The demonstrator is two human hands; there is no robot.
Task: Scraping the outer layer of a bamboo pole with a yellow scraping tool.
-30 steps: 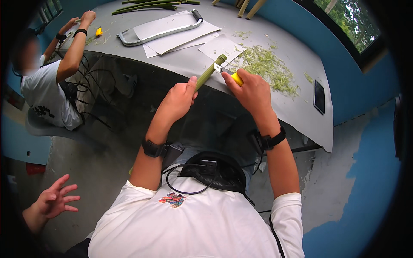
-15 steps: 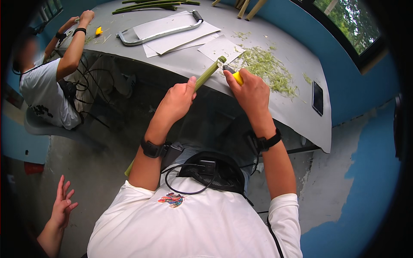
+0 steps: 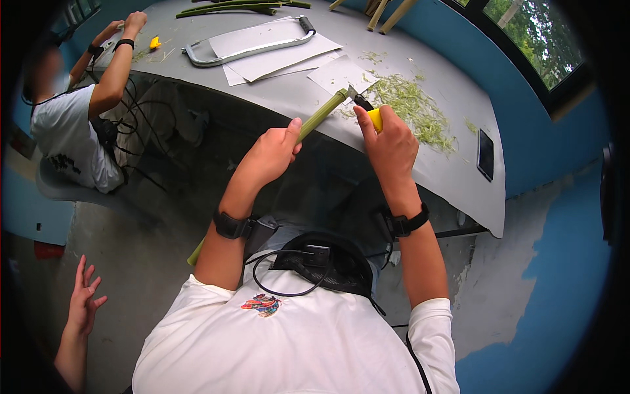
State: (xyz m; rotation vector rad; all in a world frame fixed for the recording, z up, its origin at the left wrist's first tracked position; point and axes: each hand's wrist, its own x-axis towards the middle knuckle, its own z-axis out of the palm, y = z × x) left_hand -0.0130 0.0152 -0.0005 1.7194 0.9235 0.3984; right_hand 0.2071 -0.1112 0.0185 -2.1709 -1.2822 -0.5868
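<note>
My left hand (image 3: 272,154) is wrapped round a green bamboo stick (image 3: 321,113), its upper end tilted up and away to the right over the table edge. The stick's lower end shows beside my left forearm. In my right hand (image 3: 392,141) is a yellow-and-black utility knife (image 3: 375,118), its short blade out by the stick's far end. Whether the blade touches the bamboo I cannot tell. Pale green shavings (image 3: 413,108) lie scattered on the table just beyond the knife.
A hacksaw (image 3: 252,52) rests on white paper sheets (image 3: 289,67) on the grey table (image 3: 453,75). A phone (image 3: 485,154) lies at the right. More green stalks (image 3: 230,9) are at the back. A co-worker (image 3: 75,111) sits at the left; another person's hand (image 3: 84,299) reaches in lower left.
The knife in my right hand has moved slightly right, toward the stick's tip, and its blade now shows. The other person's hand at lower left has shifted up and left.
</note>
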